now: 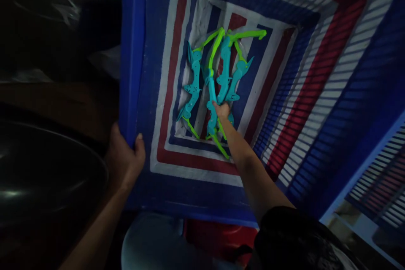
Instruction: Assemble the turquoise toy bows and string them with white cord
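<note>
Several toy bows (193, 80), turquoise with bright green limb ends, lie on the floor of a deep blue plastic crate (132, 50). Down inside the crate, my right hand (223, 111) is closed at the middle of one turquoise bow (212, 93); its fingers are partly hidden. My left hand (125, 156) grips the crate's near left rim, with the thumb over the inner side. A striped red, white and blue liner (196, 161) covers the crate's floor and lower walls.
On the left sits a large shiny black rounded object (47, 168). A red plastic item (218, 236) and a pale blue-grey rounded surface (152, 240) show below the crate. The crate's slatted wall (303, 105) rises on the right. The surroundings are dark.
</note>
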A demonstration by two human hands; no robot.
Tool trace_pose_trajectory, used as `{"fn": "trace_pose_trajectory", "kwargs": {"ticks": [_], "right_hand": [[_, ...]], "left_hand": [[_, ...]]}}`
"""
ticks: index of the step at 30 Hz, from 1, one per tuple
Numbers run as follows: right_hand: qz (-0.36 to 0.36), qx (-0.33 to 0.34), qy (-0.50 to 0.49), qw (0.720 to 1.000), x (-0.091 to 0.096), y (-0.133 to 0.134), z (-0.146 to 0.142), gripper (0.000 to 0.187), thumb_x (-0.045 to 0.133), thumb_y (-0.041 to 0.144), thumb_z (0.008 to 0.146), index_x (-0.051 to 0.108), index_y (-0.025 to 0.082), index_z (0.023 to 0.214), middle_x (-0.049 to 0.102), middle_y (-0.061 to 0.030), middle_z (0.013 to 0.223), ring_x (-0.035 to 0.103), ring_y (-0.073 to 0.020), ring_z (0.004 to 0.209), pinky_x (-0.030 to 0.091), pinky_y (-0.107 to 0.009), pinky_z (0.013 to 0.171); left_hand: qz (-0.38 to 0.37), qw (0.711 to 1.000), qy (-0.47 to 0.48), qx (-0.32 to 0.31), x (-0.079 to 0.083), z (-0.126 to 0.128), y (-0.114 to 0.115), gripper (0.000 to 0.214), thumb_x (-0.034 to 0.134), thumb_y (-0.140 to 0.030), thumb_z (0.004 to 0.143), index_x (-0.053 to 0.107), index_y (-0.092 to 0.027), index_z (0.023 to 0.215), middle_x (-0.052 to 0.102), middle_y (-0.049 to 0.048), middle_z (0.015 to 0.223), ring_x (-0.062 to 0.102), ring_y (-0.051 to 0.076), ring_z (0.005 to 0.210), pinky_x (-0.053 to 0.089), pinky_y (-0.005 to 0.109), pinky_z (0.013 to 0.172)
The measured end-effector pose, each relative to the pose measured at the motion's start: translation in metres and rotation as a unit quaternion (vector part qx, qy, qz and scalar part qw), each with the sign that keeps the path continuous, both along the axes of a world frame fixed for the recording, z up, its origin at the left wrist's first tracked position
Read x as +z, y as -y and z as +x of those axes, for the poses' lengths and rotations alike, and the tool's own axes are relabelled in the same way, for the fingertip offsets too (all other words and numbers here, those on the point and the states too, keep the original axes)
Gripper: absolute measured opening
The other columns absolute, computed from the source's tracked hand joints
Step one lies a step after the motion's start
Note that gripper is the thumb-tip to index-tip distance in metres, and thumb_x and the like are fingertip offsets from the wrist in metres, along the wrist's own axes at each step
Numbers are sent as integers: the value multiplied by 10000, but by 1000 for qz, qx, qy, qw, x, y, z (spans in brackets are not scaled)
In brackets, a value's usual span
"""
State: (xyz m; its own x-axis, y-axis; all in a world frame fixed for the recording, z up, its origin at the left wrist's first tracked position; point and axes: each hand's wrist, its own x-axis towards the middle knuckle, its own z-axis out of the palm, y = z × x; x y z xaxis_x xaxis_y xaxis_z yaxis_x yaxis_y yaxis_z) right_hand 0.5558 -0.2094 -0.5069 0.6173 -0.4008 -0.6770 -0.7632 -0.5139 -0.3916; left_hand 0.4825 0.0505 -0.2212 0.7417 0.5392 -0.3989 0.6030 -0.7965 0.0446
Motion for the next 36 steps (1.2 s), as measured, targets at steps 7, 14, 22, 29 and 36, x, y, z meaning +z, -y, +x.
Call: {"fn": "trace_pose_trajectory", "kwargs": {"ticks": [7,14,22,29,36], "right_hand": [[100,-62,39,992,28,-25,13,724,752,211,592,415,141,1229,645,-90,1095,589,-221,1077,478,-353,922],[202,-71,142,966,178,-1,1,376,649,352,705,530,164,1008,687,-12,809,655,-162,774,548,-303,735],[460,-101,315,824,417,-56,-6,529,749,281,611,537,224,1093,687,16,938,658,-135,806,536,-325,840],[606,-39,210,766,528,-143,-135,509,660,381,704,499,233,1164,662,-5,1045,622,-172,1023,502,-378,938],[709,35,14,705,554,-111,-357,598,658,388,703,421,293,1243,653,2,1098,629,-163,992,528,-343,878]], "left_hand": [[-29,998,38,-34,-5,-3,-2,642,473,-347,857,297,-106,1426,522,189,1317,564,334,1137,476,429,924],[-101,988,102,-57,-14,-8,-4,632,442,-286,872,281,-68,1442,472,234,1359,502,333,1218,414,437,999],[-307,942,124,45,117,-2,-15,663,363,-499,902,383,-60,1398,404,194,1446,370,301,1350,302,439,1113],[-239,936,205,-155,368,-66,10,793,468,-707,776,434,-196,1382,544,85,1346,502,288,1238,386,364,1034],[-79,987,-5,-141,381,-237,59,680,573,-686,702,612,-166,1139,695,110,989,651,295,938,467,303,778]]}}
